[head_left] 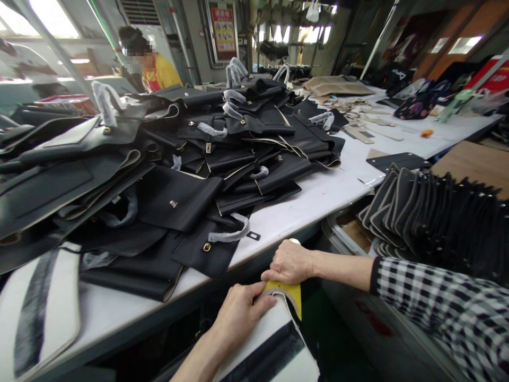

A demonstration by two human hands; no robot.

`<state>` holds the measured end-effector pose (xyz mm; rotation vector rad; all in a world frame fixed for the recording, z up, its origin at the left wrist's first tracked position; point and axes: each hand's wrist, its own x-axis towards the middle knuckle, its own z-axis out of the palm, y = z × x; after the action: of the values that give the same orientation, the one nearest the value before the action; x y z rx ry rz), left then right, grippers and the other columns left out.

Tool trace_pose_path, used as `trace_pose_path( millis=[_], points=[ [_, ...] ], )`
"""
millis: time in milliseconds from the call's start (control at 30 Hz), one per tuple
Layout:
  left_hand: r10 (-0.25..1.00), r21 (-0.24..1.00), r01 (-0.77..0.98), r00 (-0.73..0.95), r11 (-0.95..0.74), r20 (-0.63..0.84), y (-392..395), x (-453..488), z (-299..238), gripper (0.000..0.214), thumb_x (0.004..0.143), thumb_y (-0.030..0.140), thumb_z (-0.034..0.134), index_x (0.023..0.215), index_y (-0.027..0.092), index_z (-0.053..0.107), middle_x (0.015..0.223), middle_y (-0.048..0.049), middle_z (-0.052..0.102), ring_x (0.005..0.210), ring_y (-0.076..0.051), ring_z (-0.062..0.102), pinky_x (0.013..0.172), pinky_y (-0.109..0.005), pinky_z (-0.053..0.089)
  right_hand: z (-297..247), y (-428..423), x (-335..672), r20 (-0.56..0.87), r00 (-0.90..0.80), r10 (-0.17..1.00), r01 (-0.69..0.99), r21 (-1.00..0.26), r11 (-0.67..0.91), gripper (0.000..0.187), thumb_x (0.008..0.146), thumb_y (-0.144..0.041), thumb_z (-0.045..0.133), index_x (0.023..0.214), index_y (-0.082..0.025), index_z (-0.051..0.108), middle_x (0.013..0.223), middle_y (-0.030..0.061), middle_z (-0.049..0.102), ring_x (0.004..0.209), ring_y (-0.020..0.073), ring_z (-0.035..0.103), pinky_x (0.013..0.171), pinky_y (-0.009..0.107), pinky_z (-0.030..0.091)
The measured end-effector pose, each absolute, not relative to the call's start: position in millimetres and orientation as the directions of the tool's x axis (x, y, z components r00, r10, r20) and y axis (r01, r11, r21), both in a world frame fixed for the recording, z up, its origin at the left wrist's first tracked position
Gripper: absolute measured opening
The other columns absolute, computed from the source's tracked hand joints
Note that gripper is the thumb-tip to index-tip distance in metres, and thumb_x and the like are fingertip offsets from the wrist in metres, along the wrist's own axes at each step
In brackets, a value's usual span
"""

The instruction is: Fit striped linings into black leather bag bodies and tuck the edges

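My left hand grips the top edge of a white panel with a broad black stripe, its thumb lying on the panel's face. My right hand is closed around a yellow tool with a hollow, curved edge. A pale round end shows above that fist; the rest of the handle is hidden. The tool's curve sits against the panel's upper corner, and the fingertips of both hands nearly meet there. A similar white piece with a dark stripe lies at the left on the table.
A big heap of black leather bag pieces with plastic-wrapped handles covers the white table. Right of me, many dark flaps stand packed in a row. A person in yellow works beyond the heap. Brown cardboard lies farther back.
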<state>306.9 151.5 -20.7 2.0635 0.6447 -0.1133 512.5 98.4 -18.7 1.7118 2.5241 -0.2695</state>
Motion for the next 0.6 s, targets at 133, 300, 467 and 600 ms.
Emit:
trace_pose_path(
  millis=[133,300,467,600],
  points=[
    [0.396,0.755,0.468,0.868,-0.459,-0.298,149.3,306.7,-25.8,0.027,0.09,0.041,0.051,0.075,0.021,0.062,0.06,0.0026,0.053,0.056,-0.012,0.046,0.057,-0.024,0.027,-21.3,92.9,506.9,-0.209,-0.296,0.932,0.954,-0.111,0.279,0.07,0.101,-0.051,0.024,0.07,-0.018,0.077,0.068,0.0122,0.073,0.063,0.0218,0.067,0.059,0.029,0.034],
    [0.395,0.699,0.462,0.878,-0.545,-0.272,145.3,308.6,-28.5,0.028,0.093,0.039,0.048,0.074,0.021,0.058,0.065,-0.0014,0.063,0.058,-0.016,0.055,0.058,-0.025,0.03,-25.4,89.3,501.7,-0.243,-0.236,0.941,0.968,-0.141,0.206,0.069,0.101,-0.05,0.026,0.07,-0.016,0.077,0.071,0.0151,0.073,0.069,0.0253,0.069,0.065,0.032,0.04],
    [0.359,0.619,0.449,0.893,-0.644,-0.273,140.8,308.4,-25.5,0.028,0.096,0.038,0.044,0.081,0.021,0.061,0.079,-0.0055,0.071,0.073,-0.022,0.067,0.061,-0.027,0.033,-32.7,82.5,497.7,-0.272,-0.164,0.948,0.982,-0.136,0.131,0.072,0.1,-0.054,0.025,0.073,-0.015,0.078,0.072,0.0174,0.073,0.073,0.0274,0.07,0.07,0.035,0.043],
    [0.325,0.524,0.4,0.916,-0.752,-0.234,138.2,306.2,-25.7,0.032,0.099,0.041,0.039,0.089,0.021,0.062,0.087,-0.0066,0.073,0.08,-0.025,0.069,0.061,-0.028,0.035,-34.7,70.7,489.9,-0.284,-0.072,0.956,0.994,-0.103,0.044,0.075,0.101,-0.054,0.021,0.075,-0.014,0.079,0.074,0.0184,0.073,0.075,0.0284,0.071,0.071,0.036,0.044]
  ],
)
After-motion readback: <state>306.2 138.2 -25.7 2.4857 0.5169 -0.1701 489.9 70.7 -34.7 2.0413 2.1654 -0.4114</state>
